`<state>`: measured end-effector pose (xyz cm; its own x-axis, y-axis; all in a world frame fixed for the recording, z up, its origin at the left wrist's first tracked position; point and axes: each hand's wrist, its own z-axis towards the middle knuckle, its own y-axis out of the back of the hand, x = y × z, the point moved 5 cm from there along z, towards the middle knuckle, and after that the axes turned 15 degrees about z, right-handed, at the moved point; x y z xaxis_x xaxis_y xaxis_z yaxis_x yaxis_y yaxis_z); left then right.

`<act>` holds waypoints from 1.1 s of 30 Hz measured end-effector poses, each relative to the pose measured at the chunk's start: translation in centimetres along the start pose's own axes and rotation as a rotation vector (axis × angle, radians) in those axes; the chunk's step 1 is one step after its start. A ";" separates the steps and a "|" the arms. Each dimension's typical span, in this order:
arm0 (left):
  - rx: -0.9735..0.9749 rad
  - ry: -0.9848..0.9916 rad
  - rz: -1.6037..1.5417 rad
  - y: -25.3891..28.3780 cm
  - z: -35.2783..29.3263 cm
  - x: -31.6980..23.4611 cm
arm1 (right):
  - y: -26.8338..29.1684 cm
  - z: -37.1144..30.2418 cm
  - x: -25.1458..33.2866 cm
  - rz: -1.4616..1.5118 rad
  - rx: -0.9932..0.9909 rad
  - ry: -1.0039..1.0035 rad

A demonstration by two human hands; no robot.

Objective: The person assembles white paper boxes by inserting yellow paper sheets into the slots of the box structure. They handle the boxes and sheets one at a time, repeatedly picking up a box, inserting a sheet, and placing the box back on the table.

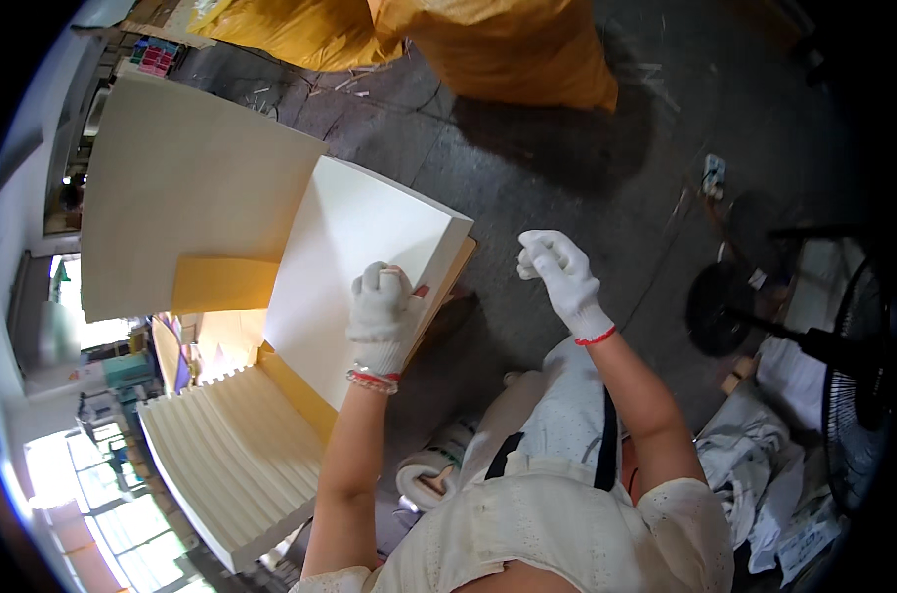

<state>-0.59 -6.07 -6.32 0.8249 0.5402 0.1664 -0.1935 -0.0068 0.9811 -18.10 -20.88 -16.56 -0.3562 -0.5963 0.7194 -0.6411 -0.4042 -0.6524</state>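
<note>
My left hand (379,304), in a white knit glove with a red cuff edge, rests on a thick white slab (335,232), near its right edge. Its fingers are curled, and a small reddish-brown bit shows beside them; what they grip is hidden. My right hand (561,275), gloved alike, is raised over the floor to the right of the slab, touching nothing else. Its fingers are folded together, and anything inside them is too small to make out. A large greyish-white sheet (186,188) stands at the slab's left, with a yellow-orange piece (224,285) at its lower edge.
A row of cream ridged panels (236,455) lies at the lower left. Big yellow sacks (508,49) sit on the dark floor (567,178) ahead. To the right stands a black fan (854,385) beside heaped white cloth (755,465). A white roll (428,476) is near my legs.
</note>
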 end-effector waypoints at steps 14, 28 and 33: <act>0.224 0.252 -0.569 -1.1 1.3 3.6 | -10.3 -0.7 -8.3 -0.021 0.442 -0.410; 0.211 0.275 -0.692 -1.8 0.8 4.3 | -11.3 -0.8 -8.8 0.177 0.421 -0.470; 0.188 0.212 -0.645 -1.7 0.9 4.1 | -11.2 -0.7 -8.5 0.188 0.437 -0.450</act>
<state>3.62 -4.55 -7.17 0.6191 0.6377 -0.4583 0.4105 0.2347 0.8811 -8.35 -10.73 -15.19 -0.0557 -0.8781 0.4752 -0.2267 -0.4524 -0.8625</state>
